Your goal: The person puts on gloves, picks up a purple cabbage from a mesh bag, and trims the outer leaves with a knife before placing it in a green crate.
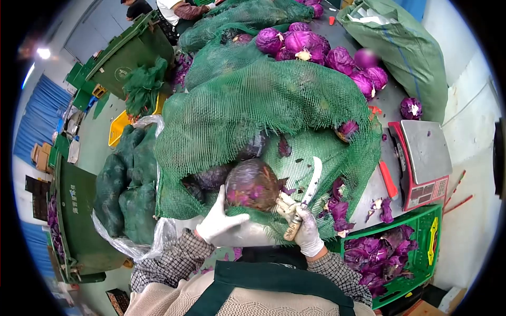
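My left hand (219, 221), in a white glove, has its fingers spread against the lower left side of a dark purple cabbage (251, 184). The cabbage rests on a green mesh sack (253, 100) near the table edge. In my gloved right hand (307, 231) is a knife (313, 181), its curved blade pointing up and away. A pale cut stem piece (286, 205) shows between the cabbage and the right hand. More dark cabbages (211, 178) sit in the sack's opening. Torn purple leaves (338, 205) lie on the mesh to the right.
A red scale (427, 152) and a red-handled tool (388, 180) are at the right. Below them stands a green crate (435, 221) of leaves. Peeled cabbages (305, 45) lie at the back. Filled sacks (132, 174) and green bins (84, 221) stand left. Other people (179, 11) are far back.
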`<state>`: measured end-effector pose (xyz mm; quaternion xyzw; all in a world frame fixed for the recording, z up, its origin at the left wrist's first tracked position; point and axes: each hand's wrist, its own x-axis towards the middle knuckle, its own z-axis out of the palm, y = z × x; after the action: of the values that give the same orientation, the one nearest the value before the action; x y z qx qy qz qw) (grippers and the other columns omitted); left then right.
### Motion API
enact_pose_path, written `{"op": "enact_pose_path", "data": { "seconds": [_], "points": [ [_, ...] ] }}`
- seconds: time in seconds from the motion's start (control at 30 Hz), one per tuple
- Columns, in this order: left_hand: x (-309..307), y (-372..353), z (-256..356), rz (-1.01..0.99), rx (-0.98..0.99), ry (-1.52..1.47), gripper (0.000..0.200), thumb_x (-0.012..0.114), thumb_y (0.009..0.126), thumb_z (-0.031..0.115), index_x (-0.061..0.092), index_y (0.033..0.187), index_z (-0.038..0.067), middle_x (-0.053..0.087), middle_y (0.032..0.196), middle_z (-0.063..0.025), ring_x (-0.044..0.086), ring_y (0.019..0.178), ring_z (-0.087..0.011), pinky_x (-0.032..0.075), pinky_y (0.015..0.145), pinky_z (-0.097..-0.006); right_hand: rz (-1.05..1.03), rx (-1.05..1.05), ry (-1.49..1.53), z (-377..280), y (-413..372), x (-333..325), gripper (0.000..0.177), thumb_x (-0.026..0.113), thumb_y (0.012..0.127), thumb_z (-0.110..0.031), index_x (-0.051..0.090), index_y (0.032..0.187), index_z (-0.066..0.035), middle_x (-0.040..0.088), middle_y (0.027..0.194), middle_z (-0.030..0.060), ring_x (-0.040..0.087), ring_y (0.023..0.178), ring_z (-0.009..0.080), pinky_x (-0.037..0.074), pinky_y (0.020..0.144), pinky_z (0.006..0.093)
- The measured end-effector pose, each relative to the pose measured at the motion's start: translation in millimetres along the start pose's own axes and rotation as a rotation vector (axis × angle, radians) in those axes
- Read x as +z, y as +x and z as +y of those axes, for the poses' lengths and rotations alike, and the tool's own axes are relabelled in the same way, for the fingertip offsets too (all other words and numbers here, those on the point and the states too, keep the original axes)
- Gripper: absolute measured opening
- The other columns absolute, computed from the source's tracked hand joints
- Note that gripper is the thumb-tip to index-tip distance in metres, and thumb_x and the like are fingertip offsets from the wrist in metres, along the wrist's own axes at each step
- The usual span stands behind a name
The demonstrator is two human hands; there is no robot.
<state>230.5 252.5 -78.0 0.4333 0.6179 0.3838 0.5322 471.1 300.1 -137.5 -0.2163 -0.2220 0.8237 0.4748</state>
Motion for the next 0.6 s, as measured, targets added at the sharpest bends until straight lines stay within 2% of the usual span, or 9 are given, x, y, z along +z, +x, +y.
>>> {"op": "enact_pose_path", "data": {
  "seconds": [0.13,0.2,0.23,0.33,0.37,0.47,0.5,0.57,0.6],
  "points": [
    [2,-27,16,-0.048,0.005,0.102,0.124,0.082,0.071,0.018,-0.017,0.142,-0.004,0.021,0.147,-0.0217,0.03,0.134,-0.0255,0.029,0.109,-0.0339,-0.035,-0.063,-0.194,12,7,-6,0.031,0.039,0.092,-0.017,0.058,0.097,0.006,0.044,0.135,0.0268,0.047,0.124,0.0345,0.035,0.106,0.0426],
    [5,-34,27,-0.108,0.044,0.059,0.127,0.083,0.069,0.018,-0.019,0.142,-0.003,0.013,0.15,-0.0226,0.027,0.135,-0.0254,0.029,0.109,-0.0345,-0.024,-0.024,-0.086,9,11,-4,0.033,0.039,0.091,-0.02,0.058,0.099,0.006,0.044,0.134,0.0276,0.047,0.124,0.0346,0.035,0.106,0.0421],
    [4,-41,21,-0.105,0.065,0.22,0.128,0.082,0.07,0.024,-0.02,0.142,-0.002,0.013,0.15,-0.0257,0.026,0.136,-0.0264,0.03,0.109,-0.035,-0.007,-0.022,-0.089,7,10,-1,0.034,0.039,0.091,-0.02,0.058,0.099,0.006,0.044,0.135,0.0276,0.046,0.124,0.0347,0.035,0.106,0.0421],
    [15,-71,-10,-0.268,-0.164,0.244,0.126,0.08,0.07,0.04,-0.01,0.143,-0.008,0.021,0.145,-0.0323,0.031,0.135,-0.0343,0.03,0.109,-0.0361,-0.038,-0.031,-0.128,2,12,0,0.035,0.039,0.091,-0.022,0.058,0.099,0.007,0.041,0.137,0.0267,0.045,0.125,0.0355,0.034,0.107,0.0431],
    [14,-75,-8,-0.268,-0.096,0.698,0.125,0.081,0.068,0.043,-0.004,0.142,-0.011,0.022,0.145,-0.0329,0.035,0.132,-0.0366,0.03,0.109,-0.0373,-0.041,-0.027,-0.106,4,13,-2,0.035,0.039,0.091,-0.021,0.058,0.1,0.007,0.041,0.137,0.0265,0.045,0.126,0.0356,0.034,0.107,0.0435],
    [8,-70,19,-0.06,-0.383,0.082,0.118,0.08,0.07,0.04,0.002,0.145,-0.005,0.022,0.144,-0.0325,0.037,0.13,-0.0364,0.038,0.105,-0.042,-0.034,-0.025,-0.089,5,12,-2,0.034,0.039,0.092,-0.021,0.058,0.1,0.007,0.041,0.138,0.0258,0.044,0.125,0.0367,0.034,0.106,0.0455],
    [5,-67,18,0.022,-0.255,0.082,0.113,0.08,0.071,0.036,0.005,0.146,-0.002,0.024,0.145,-0.0293,0.037,0.131,-0.035,0.042,0.101,-0.0424,-0.022,-0.019,-0.105,2,11,1,0.034,0.039,0.093,-0.021,0.058,0.1,0.007,0.041,0.138,0.0257,0.044,0.125,0.0367,0.034,0.106,0.0456],
    [-7,-51,13,0.109,0.105,0.374,0.108,0.081,0.072,0.03,0.009,0.148,0.003,0.021,0.149,-0.0225,0.029,0.136,-0.0335,0.037,0.105,-0.0455,-0.004,-0.007,-0.136,-2,11,6,0.034,0.039,0.093,-0.02,0.058,0.101,0.006,0.041,0.138,0.0255,0.044,0.125,0.0368,0.034,0.106,0.0458],
    [-18,-39,8,0.091,0.16,0.511,0.109,0.082,0.07,0.03,0.01,0.148,0.003,0.017,0.151,-0.0196,0.024,0.138,-0.0333,0.033,0.107,-0.0452,-0.02,-0.02,-0.123,2,12,1,0.033,0.039,0.093,-0.02,0.057,0.101,0.007,0.041,0.138,0.0251,0.044,0.126,0.0364,0.035,0.106,0.0457]
  ]
}}
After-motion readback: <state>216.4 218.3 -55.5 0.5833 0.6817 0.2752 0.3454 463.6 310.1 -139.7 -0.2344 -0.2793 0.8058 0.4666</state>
